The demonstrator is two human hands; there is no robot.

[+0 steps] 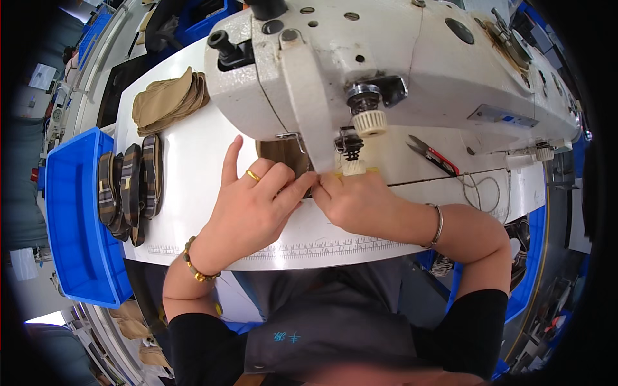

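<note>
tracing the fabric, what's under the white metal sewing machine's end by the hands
A brown fabric piece shows partly there, beside the left hand. The white metal sewing machine, left hand and right hand cover the rest, so its full shape cannot be seen.

At mid-frame, the left hand (pixel 254 204) and right hand (pixel 362 203) are close together at a brown fabric piece (pixel 281 154) under the white sewing machine (pixel 438 71). On the counter (pixel 199 170), tan pieces (pixel 164 104) lie upper left, plaid pieces (pixel 131 185) below them beside a blue bin (pixel 78 225), red-handled snips (pixel 440 159) right of centre.
</note>
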